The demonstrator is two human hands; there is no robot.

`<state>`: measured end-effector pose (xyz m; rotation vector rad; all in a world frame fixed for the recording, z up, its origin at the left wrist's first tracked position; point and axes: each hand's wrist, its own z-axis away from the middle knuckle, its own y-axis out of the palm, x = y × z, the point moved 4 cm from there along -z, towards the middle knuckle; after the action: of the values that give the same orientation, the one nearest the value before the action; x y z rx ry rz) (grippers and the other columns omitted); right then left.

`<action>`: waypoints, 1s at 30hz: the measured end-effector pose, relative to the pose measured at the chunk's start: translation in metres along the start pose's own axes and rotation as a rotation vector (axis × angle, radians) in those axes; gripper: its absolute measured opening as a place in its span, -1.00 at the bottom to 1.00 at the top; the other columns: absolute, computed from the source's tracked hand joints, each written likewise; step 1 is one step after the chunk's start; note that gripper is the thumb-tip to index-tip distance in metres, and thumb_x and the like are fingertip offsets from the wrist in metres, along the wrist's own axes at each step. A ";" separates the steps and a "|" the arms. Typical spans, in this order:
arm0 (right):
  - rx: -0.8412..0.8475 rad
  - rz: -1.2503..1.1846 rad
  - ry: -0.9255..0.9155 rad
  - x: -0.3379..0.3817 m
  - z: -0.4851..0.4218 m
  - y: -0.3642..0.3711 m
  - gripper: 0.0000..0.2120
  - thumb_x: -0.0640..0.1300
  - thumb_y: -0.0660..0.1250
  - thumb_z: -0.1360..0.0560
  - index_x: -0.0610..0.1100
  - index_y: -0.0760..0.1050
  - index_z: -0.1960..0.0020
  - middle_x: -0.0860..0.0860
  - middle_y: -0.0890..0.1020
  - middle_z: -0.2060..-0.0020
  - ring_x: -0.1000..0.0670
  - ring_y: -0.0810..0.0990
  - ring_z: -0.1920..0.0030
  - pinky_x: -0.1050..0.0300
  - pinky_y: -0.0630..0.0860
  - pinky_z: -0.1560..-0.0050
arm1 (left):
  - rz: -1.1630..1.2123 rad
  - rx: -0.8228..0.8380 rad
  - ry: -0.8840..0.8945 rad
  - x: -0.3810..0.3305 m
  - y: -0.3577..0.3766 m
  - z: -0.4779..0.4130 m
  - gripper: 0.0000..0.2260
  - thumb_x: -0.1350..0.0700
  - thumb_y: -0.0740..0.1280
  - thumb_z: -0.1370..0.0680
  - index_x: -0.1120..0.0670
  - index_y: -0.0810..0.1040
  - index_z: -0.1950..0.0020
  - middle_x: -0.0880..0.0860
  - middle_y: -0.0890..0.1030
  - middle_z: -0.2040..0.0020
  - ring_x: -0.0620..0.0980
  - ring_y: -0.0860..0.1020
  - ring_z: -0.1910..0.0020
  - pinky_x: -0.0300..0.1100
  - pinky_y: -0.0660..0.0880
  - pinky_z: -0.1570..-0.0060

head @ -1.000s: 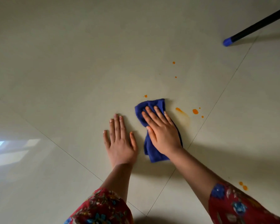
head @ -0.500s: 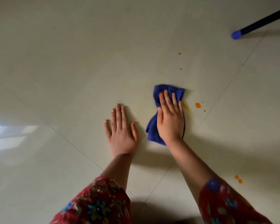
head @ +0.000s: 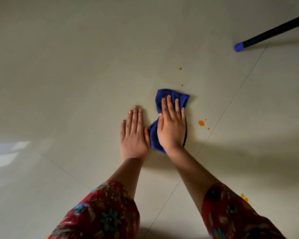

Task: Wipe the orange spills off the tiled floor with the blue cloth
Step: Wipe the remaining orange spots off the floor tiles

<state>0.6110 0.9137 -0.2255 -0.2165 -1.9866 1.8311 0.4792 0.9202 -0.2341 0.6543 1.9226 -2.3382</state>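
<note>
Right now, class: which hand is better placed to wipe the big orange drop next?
The right hand: it presses the cloth, and the drop lies just to its right. The left hand rests flat on bare floor, farther away.

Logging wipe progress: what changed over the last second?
The right hand, pressing the crumpled blue cloth, swept it right over the elongated orange smear, then back beside the left hand; only a faint trace remains. The left hand stayed flat on the floor; the round orange drop remains.

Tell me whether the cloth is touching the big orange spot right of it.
Apart. The head view shows bare tile between the cloth, pressed flat under the right hand, and the big orange spot.
</note>
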 end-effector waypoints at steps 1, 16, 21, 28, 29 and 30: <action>0.013 -0.004 -0.029 0.004 0.004 0.001 -0.52 -0.07 0.05 -0.62 -0.11 0.26 -0.52 -0.03 0.28 -0.52 -0.10 0.18 -0.54 -0.08 0.09 -0.52 | 0.004 0.004 0.003 0.001 0.000 0.000 -0.47 0.02 -0.04 -0.61 0.12 0.06 -0.58 0.04 0.05 -0.58 -0.07 0.00 -0.56 -0.10 -0.11 -0.51; 0.055 -0.090 -0.359 0.017 -0.046 0.007 -0.54 -0.09 0.07 -0.59 -0.12 0.36 -0.47 -0.03 0.37 -0.47 -0.15 0.28 -0.49 -0.16 0.30 -0.41 | -0.022 -0.028 0.004 0.000 0.001 -0.002 -0.49 0.04 -0.04 -0.60 0.13 0.17 -0.56 0.05 0.12 -0.57 -0.05 0.07 -0.55 -0.02 0.03 -0.50; -0.071 -0.069 -0.029 -0.032 -0.116 0.004 -0.52 -0.05 0.05 -0.57 -0.12 0.40 -0.44 -0.04 0.40 -0.45 -0.16 0.32 -0.47 -0.18 0.30 -0.40 | -0.011 -0.029 0.020 -0.002 -0.002 -0.001 -0.48 0.05 -0.03 -0.60 0.10 0.11 -0.57 0.03 0.08 -0.58 -0.06 0.03 -0.56 -0.03 -0.01 -0.52; -0.027 -0.022 -0.074 0.010 -0.030 0.010 -0.51 0.02 0.06 -0.59 -0.01 0.30 -0.50 0.07 0.32 -0.50 -0.14 0.22 -0.52 -0.20 0.13 -0.48 | -0.013 -0.041 0.016 0.000 0.000 -0.001 -0.48 0.03 -0.03 -0.60 0.11 0.15 -0.56 0.03 0.09 -0.58 -0.04 0.05 -0.55 -0.04 0.00 -0.50; -0.013 -0.034 -0.188 0.016 -0.041 0.011 -0.52 0.03 0.08 -0.59 0.00 0.32 -0.49 0.07 0.34 -0.49 -0.14 0.23 -0.52 -0.20 0.15 -0.47 | -0.011 -0.042 0.019 0.000 0.000 -0.001 -0.49 0.03 -0.04 -0.60 0.10 0.15 -0.56 0.03 0.09 -0.58 -0.04 0.06 -0.55 -0.04 -0.01 -0.50; -0.018 -0.037 -0.241 0.015 -0.057 0.011 -0.52 0.04 0.09 -0.58 0.01 0.33 -0.49 0.08 0.35 -0.48 -0.13 0.24 -0.51 -0.19 0.17 -0.47 | -0.013 -0.051 0.023 0.000 0.000 -0.001 -0.49 0.04 -0.03 -0.60 0.10 0.14 -0.57 0.02 0.09 -0.58 -0.04 0.06 -0.56 -0.04 0.00 -0.50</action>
<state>0.6189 0.9735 -0.2310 0.0378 -2.1515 1.8912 0.4791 0.9209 -0.2346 0.6691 1.9949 -2.2898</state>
